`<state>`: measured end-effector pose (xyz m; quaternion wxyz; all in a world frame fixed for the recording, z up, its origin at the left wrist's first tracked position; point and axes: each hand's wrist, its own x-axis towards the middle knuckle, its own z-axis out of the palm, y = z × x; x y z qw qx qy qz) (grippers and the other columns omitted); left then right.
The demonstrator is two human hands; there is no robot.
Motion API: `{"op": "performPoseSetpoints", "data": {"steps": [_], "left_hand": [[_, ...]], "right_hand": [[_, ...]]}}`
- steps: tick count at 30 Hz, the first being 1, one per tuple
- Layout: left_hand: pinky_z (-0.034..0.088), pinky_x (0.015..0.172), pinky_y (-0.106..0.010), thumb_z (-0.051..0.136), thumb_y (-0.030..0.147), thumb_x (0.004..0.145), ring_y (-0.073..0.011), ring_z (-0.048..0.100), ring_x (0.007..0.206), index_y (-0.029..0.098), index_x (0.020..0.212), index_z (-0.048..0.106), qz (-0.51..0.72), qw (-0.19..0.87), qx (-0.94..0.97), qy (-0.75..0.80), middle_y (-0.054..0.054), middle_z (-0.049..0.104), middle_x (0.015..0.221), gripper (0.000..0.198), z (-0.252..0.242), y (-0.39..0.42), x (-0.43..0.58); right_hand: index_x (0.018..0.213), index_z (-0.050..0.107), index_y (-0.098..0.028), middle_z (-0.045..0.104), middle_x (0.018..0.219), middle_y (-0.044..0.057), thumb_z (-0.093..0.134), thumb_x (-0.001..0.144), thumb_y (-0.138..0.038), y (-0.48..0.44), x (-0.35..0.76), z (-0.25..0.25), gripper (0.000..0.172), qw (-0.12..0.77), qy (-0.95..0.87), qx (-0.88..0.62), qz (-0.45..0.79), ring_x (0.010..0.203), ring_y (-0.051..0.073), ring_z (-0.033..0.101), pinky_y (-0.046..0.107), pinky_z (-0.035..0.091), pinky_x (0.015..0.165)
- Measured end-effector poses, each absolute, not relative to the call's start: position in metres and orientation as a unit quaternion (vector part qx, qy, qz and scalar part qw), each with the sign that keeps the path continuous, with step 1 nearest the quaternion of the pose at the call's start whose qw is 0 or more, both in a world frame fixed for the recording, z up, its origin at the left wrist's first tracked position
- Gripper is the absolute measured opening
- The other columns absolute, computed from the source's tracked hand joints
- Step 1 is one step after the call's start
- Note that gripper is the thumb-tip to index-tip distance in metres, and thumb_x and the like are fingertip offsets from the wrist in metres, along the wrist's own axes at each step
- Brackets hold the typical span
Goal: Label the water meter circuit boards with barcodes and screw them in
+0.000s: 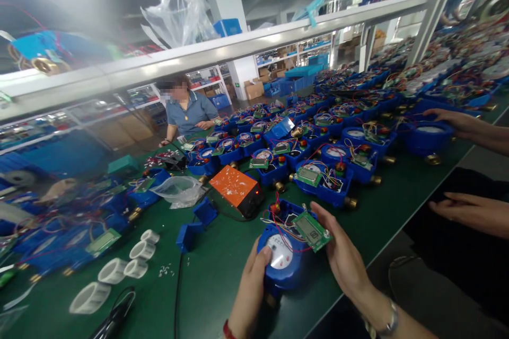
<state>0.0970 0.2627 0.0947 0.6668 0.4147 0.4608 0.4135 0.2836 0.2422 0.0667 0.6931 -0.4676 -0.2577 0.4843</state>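
Note:
A blue meter [292, 270] with a white round dial and loose coloured wires is tilted over the green table near its front edge. My left hand [252, 280] grips its left side, thumb on the rim by the dial. A green circuit board [312, 230] with a small grey display hangs by wires at the meter's upper right. My right hand [344, 254] is beside the board's right edge, its fingers extended and partly behind the board; whether they grip it is unclear.
Rows of blue meters [322, 180] fill the table's far side. An orange box [234, 188] sits behind the held meter, label rolls [113, 270] at left. A co-worker's hands [463, 124] are at right; another person [189, 108] is across the table.

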Motion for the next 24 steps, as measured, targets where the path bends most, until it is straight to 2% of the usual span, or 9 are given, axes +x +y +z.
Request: {"op": "performPoseSetpoints", "data": {"steps": [2,5,8,11,15,20,24], "left_hand": [[0.047,0.096,-0.037,0.064,0.049,0.08,-0.0278,0.063,0.108,0.014,0.124,0.061,0.438,0.668,0.393,0.456,-0.013,0.065,0.124,0.057,0.088,0.26,0.105],[0.048,0.096,-0.035,0.068,0.047,0.075,-0.0277,0.061,0.112,0.015,0.118,0.066,0.454,0.638,0.392,0.482,-0.011,0.066,0.123,0.054,0.089,0.255,0.102],[0.049,0.095,-0.036,0.071,0.046,0.071,-0.0281,0.063,0.109,0.015,0.114,0.068,0.45,0.637,0.344,0.522,-0.011,0.07,0.114,0.053,0.096,0.25,0.076],[0.053,0.088,-0.042,0.072,0.045,0.069,-0.0322,0.067,0.099,0.015,0.114,0.067,0.439,0.646,0.271,0.563,-0.011,0.074,0.097,0.055,0.103,0.243,0.037],[0.054,0.088,-0.047,0.073,0.05,0.063,-0.0372,0.066,0.102,0.015,0.108,0.069,0.462,0.576,0.246,0.628,-0.011,0.075,0.09,0.058,0.105,0.232,-0.008],[0.043,0.104,-0.048,0.076,0.052,0.057,-0.0389,0.053,0.121,0.02,0.088,0.073,0.495,0.445,0.3,0.683,-0.009,0.075,0.094,0.044,0.098,0.219,-0.028],[0.038,0.108,-0.048,0.074,0.055,0.06,-0.0399,0.053,0.122,0.017,0.094,0.074,0.485,0.429,0.32,0.692,-0.011,0.073,0.102,0.051,0.099,0.218,-0.028]], "right_hand": [[0.138,0.045,-0.027,0.045,0.147,0.004,0.044,0.092,-0.058,0.22,0.268,0.058,0.056,0.713,-0.205,-0.471,0.477,0.14,0.024,0.034,0.043,0.023,0.118],[0.147,0.023,-0.03,0.052,0.14,0.009,0.05,0.089,-0.057,0.19,0.246,0.058,0.069,0.668,-0.181,-0.446,0.567,0.131,0.028,0.046,0.05,0.037,0.108],[0.146,0.012,-0.032,0.062,0.125,0.01,0.056,0.086,-0.058,0.177,0.232,0.066,0.079,0.635,-0.183,-0.405,0.632,0.118,0.027,0.058,0.048,0.042,0.101],[0.139,0.013,-0.029,0.065,0.113,0.009,0.066,0.078,-0.055,0.179,0.222,0.068,0.085,0.558,-0.215,-0.338,0.727,0.105,0.026,0.065,0.046,0.043,0.097],[0.13,0.024,-0.027,0.063,0.112,0.009,0.074,0.071,-0.054,0.194,0.206,0.063,0.082,0.455,-0.276,-0.274,0.801,0.109,0.025,0.062,0.043,0.043,0.097],[0.121,0.029,-0.027,0.06,0.112,0.006,0.069,0.076,-0.056,0.216,0.189,0.073,0.068,0.428,-0.306,-0.304,0.794,0.109,0.023,0.059,0.042,0.043,0.099],[0.123,0.028,-0.027,0.06,0.107,0.004,0.072,0.074,-0.052,0.216,0.182,0.08,0.071,0.42,-0.282,-0.325,0.799,0.106,0.022,0.06,0.041,0.045,0.098]]}}
